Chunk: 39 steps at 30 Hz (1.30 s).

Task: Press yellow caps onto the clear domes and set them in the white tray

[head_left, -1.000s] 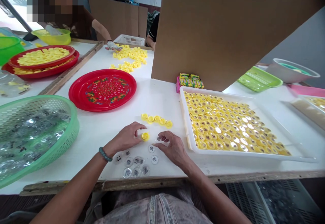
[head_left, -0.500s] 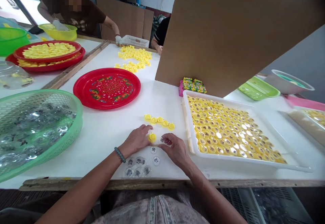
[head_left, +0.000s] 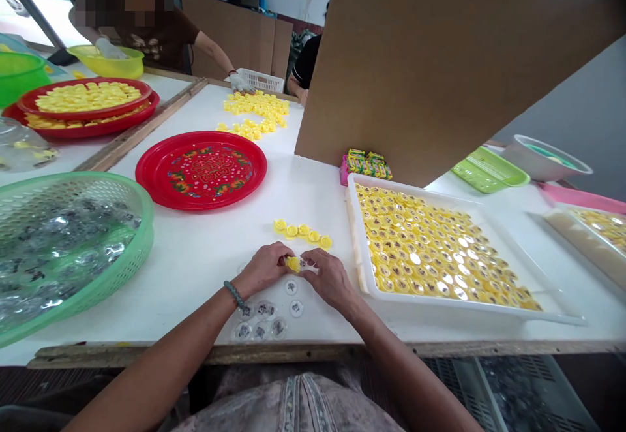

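Observation:
My left hand pinches a small yellow plastic cap just above the white table. Close beside it, my right hand is closed on a clear round disc with a dark print, partly hidden by the fingers. Cap and disc are nearly touching; whether they meet I cannot tell. A short row of yellow caps lies beyond my hands. Several clear printed discs are spread on the table near my wrists.
A white tray of assembled yellow pieces stands right, a green basket of clear discs left. Beyond are a red tray, a cardboard panel and small green-yellow packs. A co-worker's gloved hand touches a yellow pile.
My left hand has lifted and tilted the yellow cap, and my right hand has brought the clear disc closer to it. The co-worker's gloved hand has moved right onto the yellow pile.

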Each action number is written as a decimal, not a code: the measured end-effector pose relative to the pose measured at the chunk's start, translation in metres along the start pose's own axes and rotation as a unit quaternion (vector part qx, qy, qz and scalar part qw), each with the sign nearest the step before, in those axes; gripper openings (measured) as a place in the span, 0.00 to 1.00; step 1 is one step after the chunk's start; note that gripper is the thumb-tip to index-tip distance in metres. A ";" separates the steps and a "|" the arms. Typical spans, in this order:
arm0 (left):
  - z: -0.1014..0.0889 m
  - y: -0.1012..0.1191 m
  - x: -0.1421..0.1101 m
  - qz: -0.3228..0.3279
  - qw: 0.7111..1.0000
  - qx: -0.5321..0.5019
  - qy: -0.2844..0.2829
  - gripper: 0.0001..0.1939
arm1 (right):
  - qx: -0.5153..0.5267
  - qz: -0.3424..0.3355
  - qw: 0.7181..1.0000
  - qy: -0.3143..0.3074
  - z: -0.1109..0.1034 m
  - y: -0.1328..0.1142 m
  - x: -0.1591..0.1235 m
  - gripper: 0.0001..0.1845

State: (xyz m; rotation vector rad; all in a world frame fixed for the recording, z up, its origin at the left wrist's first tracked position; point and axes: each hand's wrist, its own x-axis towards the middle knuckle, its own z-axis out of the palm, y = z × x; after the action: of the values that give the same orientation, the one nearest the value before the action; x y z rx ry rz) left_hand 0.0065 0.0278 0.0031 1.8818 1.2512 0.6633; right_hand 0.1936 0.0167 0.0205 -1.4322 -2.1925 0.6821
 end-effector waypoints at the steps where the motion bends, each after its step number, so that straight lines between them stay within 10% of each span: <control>1: 0.001 -0.002 0.000 -0.006 1.000 -0.016 0.004 0.11 | -0.006 -0.005 1.000 -0.009 0.001 0.001 0.003 0.13; 15: 0.003 -0.011 0.002 -0.042 0.995 -0.086 0.017 0.09 | -0.060 -0.034 0.996 -0.063 0.006 -0.005 0.023 0.08; 39: 0.004 -0.005 0.002 -0.093 0.988 -0.124 0.029 0.10 | -0.020 0.020 0.999 0.015 0.020 -0.005 0.007 0.05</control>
State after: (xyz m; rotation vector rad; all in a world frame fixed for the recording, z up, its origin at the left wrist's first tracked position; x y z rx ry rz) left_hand 0.0074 0.0299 -0.0032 1.5334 1.2982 0.7391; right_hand 0.1753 0.0178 0.0084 -1.4998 -2.1727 0.6298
